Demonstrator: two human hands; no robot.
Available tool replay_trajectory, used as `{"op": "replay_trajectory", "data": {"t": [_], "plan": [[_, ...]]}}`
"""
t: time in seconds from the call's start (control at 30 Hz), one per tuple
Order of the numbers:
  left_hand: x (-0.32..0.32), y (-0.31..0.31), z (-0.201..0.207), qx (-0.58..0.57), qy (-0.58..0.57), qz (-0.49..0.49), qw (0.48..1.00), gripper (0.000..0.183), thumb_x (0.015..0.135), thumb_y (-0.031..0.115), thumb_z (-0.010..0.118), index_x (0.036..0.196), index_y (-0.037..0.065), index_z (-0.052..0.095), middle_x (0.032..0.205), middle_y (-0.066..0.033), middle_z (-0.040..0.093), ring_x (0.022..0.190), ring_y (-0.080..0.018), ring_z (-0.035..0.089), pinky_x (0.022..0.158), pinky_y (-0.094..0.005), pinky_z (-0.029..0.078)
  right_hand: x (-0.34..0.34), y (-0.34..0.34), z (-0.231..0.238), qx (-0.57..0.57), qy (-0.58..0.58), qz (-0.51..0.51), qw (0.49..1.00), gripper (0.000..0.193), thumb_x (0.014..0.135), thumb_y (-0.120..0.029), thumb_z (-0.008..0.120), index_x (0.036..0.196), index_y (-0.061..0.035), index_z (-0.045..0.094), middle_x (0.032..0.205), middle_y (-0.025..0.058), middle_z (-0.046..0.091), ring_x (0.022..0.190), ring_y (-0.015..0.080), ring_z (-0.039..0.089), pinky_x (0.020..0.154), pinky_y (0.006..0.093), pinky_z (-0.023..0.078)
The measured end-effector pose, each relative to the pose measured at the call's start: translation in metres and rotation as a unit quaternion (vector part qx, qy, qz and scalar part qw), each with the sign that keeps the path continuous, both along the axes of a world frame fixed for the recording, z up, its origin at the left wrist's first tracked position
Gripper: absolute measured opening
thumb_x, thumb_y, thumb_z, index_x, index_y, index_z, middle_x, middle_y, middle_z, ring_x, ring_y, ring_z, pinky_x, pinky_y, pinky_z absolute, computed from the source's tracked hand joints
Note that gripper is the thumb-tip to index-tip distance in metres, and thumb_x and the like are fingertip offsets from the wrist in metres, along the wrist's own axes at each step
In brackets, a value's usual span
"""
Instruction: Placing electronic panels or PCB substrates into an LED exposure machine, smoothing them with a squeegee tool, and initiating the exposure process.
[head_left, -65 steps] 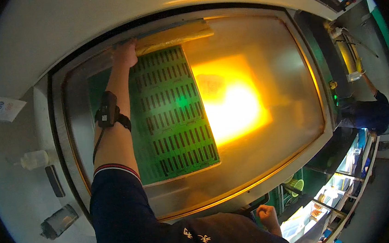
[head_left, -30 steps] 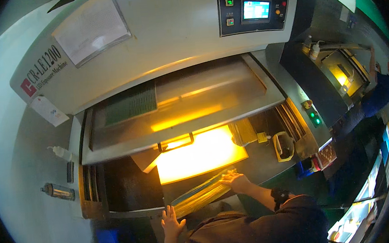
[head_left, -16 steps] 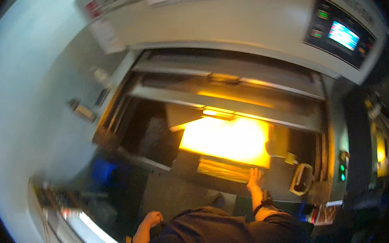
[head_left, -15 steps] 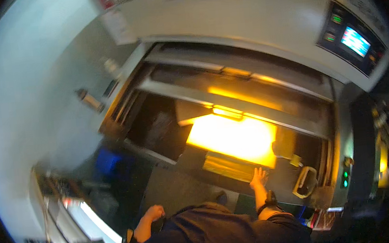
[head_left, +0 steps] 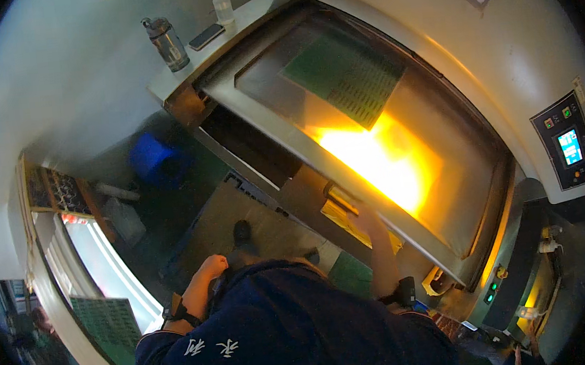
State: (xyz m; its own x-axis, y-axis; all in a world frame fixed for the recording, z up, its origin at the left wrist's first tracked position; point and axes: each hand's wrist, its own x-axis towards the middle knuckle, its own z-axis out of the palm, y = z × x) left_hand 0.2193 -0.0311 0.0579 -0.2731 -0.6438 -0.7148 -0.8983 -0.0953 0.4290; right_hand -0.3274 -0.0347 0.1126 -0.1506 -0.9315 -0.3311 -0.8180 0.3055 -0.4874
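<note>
The right hand [head_left: 367, 216] is just a blur by the handle [head_left: 336, 194] of the metal frame [head_left: 289, 148], can't tell if it's gripping, while the left hand [head_left: 211, 267] looks loosely curled beside the shirt [head_left: 277, 323], and the green panel [head_left: 342, 74] lies within the frame, pattern kinda murky.

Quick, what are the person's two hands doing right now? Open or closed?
Left hand: curled closed, nothing visible in it.
Right hand: blurred, at the handle; can't tell if it grips.
</note>
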Motion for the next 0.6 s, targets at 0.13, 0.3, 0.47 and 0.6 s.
{"op": "replay_trajectory", "data": {"t": [0.13, 0.3, 0.47, 0.6], "plan": [[0.058, -0.037, -0.056, -0.008, 0.028, 0.011, 1.0, 0.024, 0.081, 0.022, 0.054, 0.086, 0.006, 0.071, 0.092, -0.0163, 0.07, 0.089, -0.0327, 0.067, 0.078, -0.0422, 0.051, 0.062, 0.019, 0.003, 0.178, 0.04, 0.038, 0.983, 0.06, 0.084, -0.044, 0.066, 0.127, -0.0024, 0.058, 0.12, 0.0262, 0.062, 0.112, 0.0432, 0.059, 0.097, 0.0472, 0.047], [0.087, -0.139, -0.06, -0.001, 0.053, -0.116, 0.992, 0.022, 0.082, 0.022, 0.06, 0.093, 0.007, 0.072, 0.103, -0.0157, 0.067, 0.09, -0.0366, 0.064, 0.079, -0.0441, 0.052, 0.14, 0.064, 0.022, 0.162, 0.088, -0.086, 0.979, 0.051, 0.083, -0.049, 0.068, 0.105, -0.0025, 0.07, 0.098, 0.0228, 0.069, 0.096, 0.0372, 0.066, 0.085, 0.0463, 0.051], [0.061, -0.251, -0.014, -0.095, 0.181, -0.082, 0.975, 0.022, 0.086, 0.021, 0.062, 0.099, 0.006, 0.07, 0.103, -0.0143, 0.068, 0.089, -0.0301, 0.066, 0.077, -0.0407, 0.053, 0.144, 0.073, 0.131, 0.16, 0.095, -0.137, 0.973, 0.045, 0.08, -0.052, 0.071, 0.095, -0.0103, 0.075, 0.083, 0.0146, 0.071, 0.079, 0.0302, 0.069, 0.073, 0.0442, 0.053], [-0.056, -0.312, 0.164, 0.04, 0.403, 0.072, 0.911, 0.06, 0.094, 0.017, 0.059, 0.146, 0.003, 0.035, 0.142, -0.015, 0.047, 0.124, -0.0267, 0.051, 0.1, -0.0379, 0.043, 0.138, 0.046, 0.25, 0.17, 0.227, -0.19, 0.94, 0.039, 0.069, -0.035, 0.078, 0.097, -0.0086, 0.073, 0.095, 0.0183, 0.071, 0.088, 0.0351, 0.068, 0.082, 0.0468, 0.054]]}}
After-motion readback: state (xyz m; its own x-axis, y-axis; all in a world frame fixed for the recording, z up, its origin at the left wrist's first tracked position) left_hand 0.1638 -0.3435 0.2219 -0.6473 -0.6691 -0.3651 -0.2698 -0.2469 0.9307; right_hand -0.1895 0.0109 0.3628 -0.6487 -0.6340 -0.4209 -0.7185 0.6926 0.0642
